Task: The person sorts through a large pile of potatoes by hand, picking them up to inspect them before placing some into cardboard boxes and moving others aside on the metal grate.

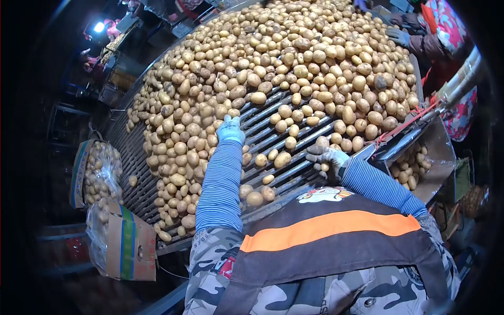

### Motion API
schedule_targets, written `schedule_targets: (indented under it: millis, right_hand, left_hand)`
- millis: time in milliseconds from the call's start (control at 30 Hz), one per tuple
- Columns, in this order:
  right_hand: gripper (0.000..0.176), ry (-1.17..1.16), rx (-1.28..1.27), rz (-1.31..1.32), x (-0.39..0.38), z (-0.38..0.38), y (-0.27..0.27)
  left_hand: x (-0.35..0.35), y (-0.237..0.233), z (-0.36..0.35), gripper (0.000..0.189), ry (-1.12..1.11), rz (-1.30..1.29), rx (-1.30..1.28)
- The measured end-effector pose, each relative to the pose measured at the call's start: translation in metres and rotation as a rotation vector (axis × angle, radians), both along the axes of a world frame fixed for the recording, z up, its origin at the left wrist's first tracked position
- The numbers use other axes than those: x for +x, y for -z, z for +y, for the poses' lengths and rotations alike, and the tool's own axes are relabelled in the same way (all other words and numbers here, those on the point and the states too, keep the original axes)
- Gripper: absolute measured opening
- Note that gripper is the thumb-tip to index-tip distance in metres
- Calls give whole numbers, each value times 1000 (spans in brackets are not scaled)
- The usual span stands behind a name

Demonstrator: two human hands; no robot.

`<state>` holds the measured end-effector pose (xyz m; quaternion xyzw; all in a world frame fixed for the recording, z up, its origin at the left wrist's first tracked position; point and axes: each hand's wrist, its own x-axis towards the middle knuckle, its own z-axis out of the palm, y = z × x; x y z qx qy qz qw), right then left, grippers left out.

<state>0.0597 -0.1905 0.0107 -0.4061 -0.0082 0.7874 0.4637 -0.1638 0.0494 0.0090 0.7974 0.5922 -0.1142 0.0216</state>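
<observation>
My left hand [231, 130], in a light blue glove, reaches out over the slatted rack [286, 181] at the edge of the heap of potatoes [262, 58]. Its fingers point forward and apart, close to a potato [233, 112]; no potato shows inside them. Nearer to my body, at the rack's right side, my right hand [332, 155] wears a soiled pale glove. Its fingers curl round a potato [324, 167], which is partly hidden beneath them. Another potato [322, 141] lies just beyond that hand. Several loose potatoes rest on the slats between my hands.
Two potato-filled cartons [127, 244] with clear plastic liners stand at the left. At the right, another carton [438, 157] holds potatoes beside a metal rail [457, 84] with red string. Another person's gloved hand [398, 37] is at the heap's far right.
</observation>
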Motion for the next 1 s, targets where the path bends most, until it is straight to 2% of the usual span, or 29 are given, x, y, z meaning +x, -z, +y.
schedule_targets:
  millis: [100,133,167,200,233,267,300,367,433,467,500,567,633,700,767,800,833,867,900,967,1000]
  right_hand:
    - [49,11,18,-18,-1,-8,8]
    - [50,9,8,-16,-2,-8,3]
    - [53,3,-8,-10,-4,-9,0]
    - [62,-27,64,83,-2,-11,7]
    - [67,1,54,109,-6,-9,-7]
    - [63,35,107,193,-9,-9,-5]
    - [59,68,162,277,-11,-8,-3]
    - [56,90,95,372,-10,-6,9]
    - [52,147,-1,432,-15,-2,20]
    - [51,191,-61,441,-19,2,25]
    - [49,234,-124,449,-23,5,27]
    - [41,73,-74,511,-31,5,27]
    - [39,-176,-93,579,-39,4,18]
    - [42,-287,-3,138,-52,5,-10]
    - [42,-397,446,2,-57,9,38]
    - [41,-440,519,-24,-58,11,51]
    - [38,-449,586,19,-59,8,30]
    - [38,-511,608,-72,-62,8,30]
    - [38,-569,625,-161,-63,6,30]
    - [37,-638,807,-463,-60,11,21]
    - [37,-642,898,-617,-60,12,23]
  left_hand:
    - [-9,10,4,26,-20,-326,-42]
    - [-1,11,-8,22,-15,-548,11]
    - [9,6,-28,30,110,-744,-29]
    - [22,1,-56,31,157,-1026,-218]
    - [31,-9,-87,36,471,-1059,-166]
    - [43,-39,-124,39,354,-1110,-458]
    - [43,-45,-133,40,434,-1083,-332]
    - [37,-43,-141,43,538,-1051,-48]
    - [15,-35,-133,43,493,-577,95]
    - [8,-22,-130,41,494,-323,52]
    - [4,-9,-131,40,483,-255,45]
    - [7,12,-137,36,457,-120,33]
    - [7,27,-133,31,461,-125,71]
    - [3,31,-129,27,493,-147,144]
    - [-5,31,-128,24,485,-288,170]
    - [-7,30,-128,23,456,-324,148]
    - [-7,28,-127,22,433,-363,126]
    - [-10,17,-134,23,413,-555,252]
    - [-16,5,-141,28,287,-641,135]
    - [-31,-15,-165,33,187,-839,50]
    - [-40,-14,-177,35,123,-918,-138]
